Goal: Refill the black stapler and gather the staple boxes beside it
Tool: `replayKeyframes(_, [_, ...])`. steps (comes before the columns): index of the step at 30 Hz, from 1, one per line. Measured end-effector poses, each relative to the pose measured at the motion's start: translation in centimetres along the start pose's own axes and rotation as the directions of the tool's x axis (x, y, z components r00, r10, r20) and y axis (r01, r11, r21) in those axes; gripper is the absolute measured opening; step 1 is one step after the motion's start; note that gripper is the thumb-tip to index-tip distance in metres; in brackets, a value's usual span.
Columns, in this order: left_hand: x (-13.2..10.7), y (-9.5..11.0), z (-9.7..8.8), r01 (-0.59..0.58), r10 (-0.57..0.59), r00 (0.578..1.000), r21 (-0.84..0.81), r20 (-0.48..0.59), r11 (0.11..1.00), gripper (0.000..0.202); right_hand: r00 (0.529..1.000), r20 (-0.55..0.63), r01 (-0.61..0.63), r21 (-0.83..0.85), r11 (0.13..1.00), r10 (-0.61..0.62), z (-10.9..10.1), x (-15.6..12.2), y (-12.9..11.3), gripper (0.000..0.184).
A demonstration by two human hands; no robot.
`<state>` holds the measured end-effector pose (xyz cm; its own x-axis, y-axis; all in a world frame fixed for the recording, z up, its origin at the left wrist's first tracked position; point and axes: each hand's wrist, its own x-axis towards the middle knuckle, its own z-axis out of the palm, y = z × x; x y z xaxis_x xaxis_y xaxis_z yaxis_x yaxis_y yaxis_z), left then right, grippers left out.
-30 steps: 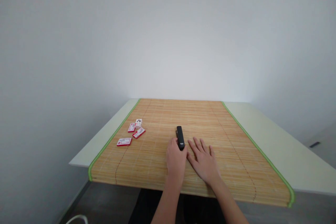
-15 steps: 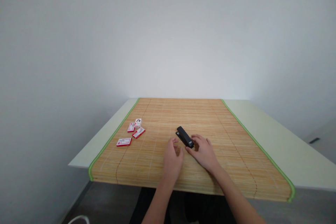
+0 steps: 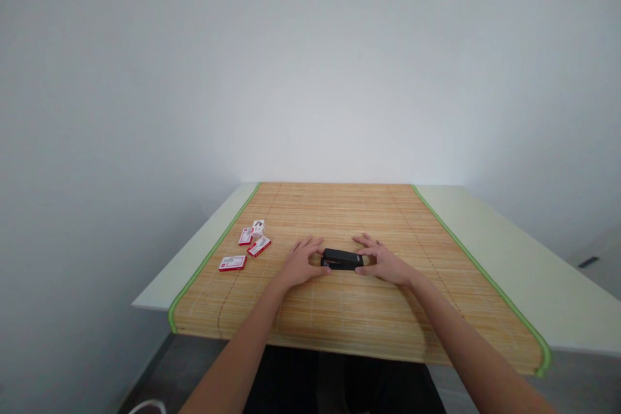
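A black stapler (image 3: 342,259) lies on the bamboo mat (image 3: 334,310), its length running left to right and its front end pointing left. My left hand (image 3: 301,263) grips the stapler's left end between thumb and fingers. At the other end, my right hand (image 3: 382,261) holds the stapler with the thumb in front and the fingers behind. Both hands rest low over the mat.
Several small red-and-white boxes lie on the mat's left side: one box (image 3: 232,263) nearest me, a slanted box (image 3: 259,246), and others behind, including a white one (image 3: 259,224). The white table (image 3: 514,252) shows beyond the mat's green edges.
The stapler has turned from a diagonal position to lie sideways. My left hand has moved left and taken hold of its left end; my right hand has shifted slightly right, still on its other end.
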<state>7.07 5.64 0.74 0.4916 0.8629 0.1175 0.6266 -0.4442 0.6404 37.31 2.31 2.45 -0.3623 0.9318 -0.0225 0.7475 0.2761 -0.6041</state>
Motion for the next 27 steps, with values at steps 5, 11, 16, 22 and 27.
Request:
replayKeyframes(5, [0.0,-0.7,0.7,-0.020,0.018,0.999,-0.040,-0.045,0.999,0.038,1.000,0.004,0.004,0.007,1.000,-0.004,0.2,0.1,-0.1,0.049])
replayKeyframes(11, [0.2,-1.2,1.0,-0.005,0.004,0.999,-0.044,-0.034,0.999,0.039,0.983,-0.115,0.153,0.107,0.982,-0.141,2.2,2.6,-3.6,0.066])
replayKeyframes(16, [0.3,-1.3,1.0,0.017,-0.018,0.999,-0.030,-0.046,0.999,0.039,0.966,-0.167,0.214,0.076,0.974,-0.199,3.0,4.5,-6.6,0.029])
replayKeyframes(22, [0.1,-0.6,0.7,0.046,-0.048,0.998,-0.052,-0.039,0.998,0.039,0.951,-0.218,0.251,0.130,0.959,-0.220,1.2,4.0,-6.6,0.030])
replayKeyframes(27, [0.2,-0.7,0.8,0.046,-0.047,0.998,-0.031,-0.045,0.998,0.039,0.947,-0.226,0.262,0.143,0.954,-0.226,-1.8,3.0,-5.7,0.031])
